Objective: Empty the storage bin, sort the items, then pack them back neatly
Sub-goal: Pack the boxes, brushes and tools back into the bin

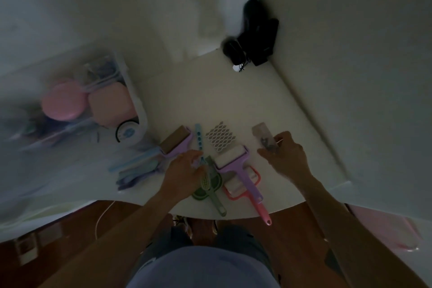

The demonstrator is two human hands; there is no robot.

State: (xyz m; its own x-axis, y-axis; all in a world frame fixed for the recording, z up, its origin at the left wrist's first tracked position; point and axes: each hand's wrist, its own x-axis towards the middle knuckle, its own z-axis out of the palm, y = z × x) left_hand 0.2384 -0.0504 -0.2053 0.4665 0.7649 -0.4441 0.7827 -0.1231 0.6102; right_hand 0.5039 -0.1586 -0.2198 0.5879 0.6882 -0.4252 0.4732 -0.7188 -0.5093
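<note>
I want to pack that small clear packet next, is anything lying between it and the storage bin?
Yes. The packet in the right hand is far right; the white wavy grid, blue comb and purple lint roller lie between it and the storage bin.

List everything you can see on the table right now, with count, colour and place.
storage bin: one, clear, table's left, pink containers inside
lint rollers: three; two purple, one pink, table's front
white lattice tray: one, behind the rollers
blue tool: one, beside the tray
green brushes: two, front centre
small clear packet: one, right of the tray
black items: dark pile, back corner
table: one, white
left hand: on the brushes
right hand: fingers pinching the packet
</note>
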